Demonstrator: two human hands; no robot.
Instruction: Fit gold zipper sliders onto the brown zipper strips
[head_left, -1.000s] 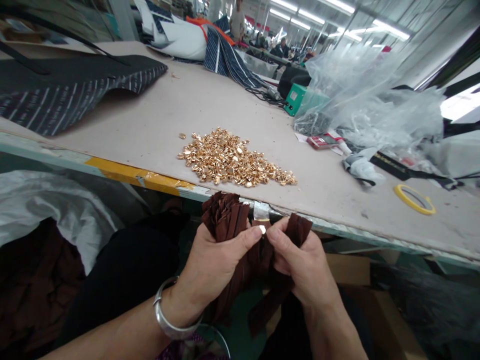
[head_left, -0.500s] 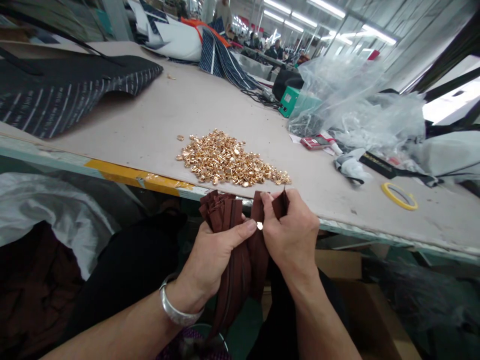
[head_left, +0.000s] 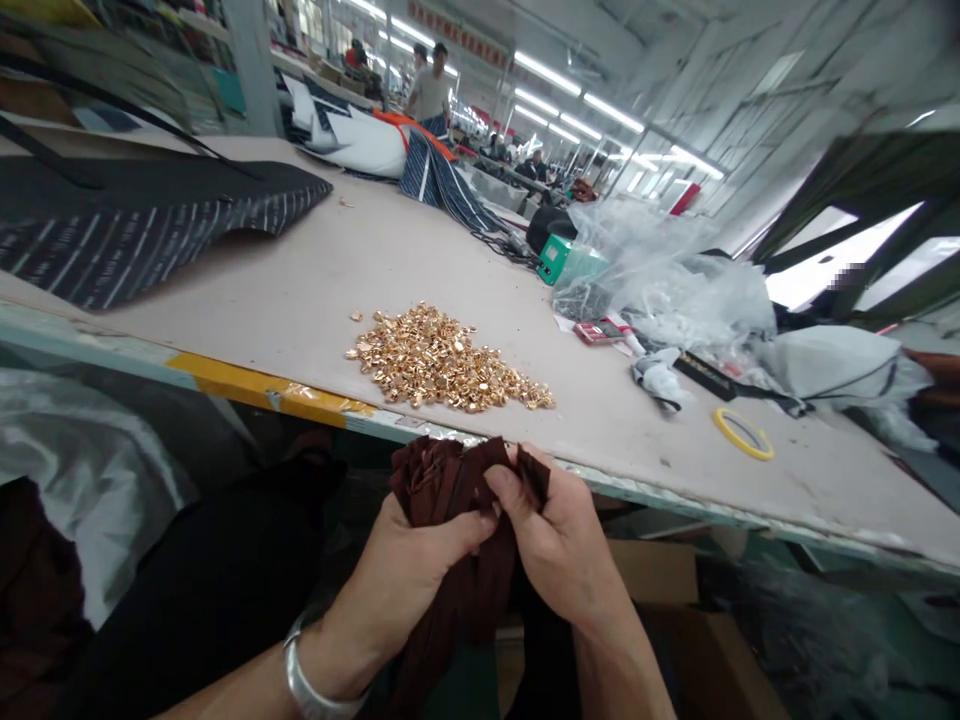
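Observation:
My left hand (head_left: pixel 409 565) is closed round a bundle of brown zipper tapes (head_left: pixel 442 480), whose ends fan out above the fingers while the lengths hang down below. Thumb and fingers of my right hand (head_left: pixel 559 535) pinch the end of one brown zipper tape (head_left: pixel 534 478). The two thumbs are close together over the tapes; whether a small metal piece sits between them I cannot tell. Just beyond my hands, a pile of small gold metal zipper sliders (head_left: pixel 450 360) lies near the table's front edge.
The table (head_left: pixel 262 290) carries striped dark fabric (head_left: pixel 150 235) at left. On the right are clear plastic bags (head_left: pixel 660 270), a green box (head_left: pixel 555 258) and a roll of yellow tape (head_left: pixel 742 434). A cardboard box (head_left: pixel 697 640) stands below the table, and a person (head_left: pixel 433 90) is far back.
My view has tilted up. The right hand has come closer to the left, carrying its tape end against the bundle. The bright metal piece at my left thumb no longer shows clearly.

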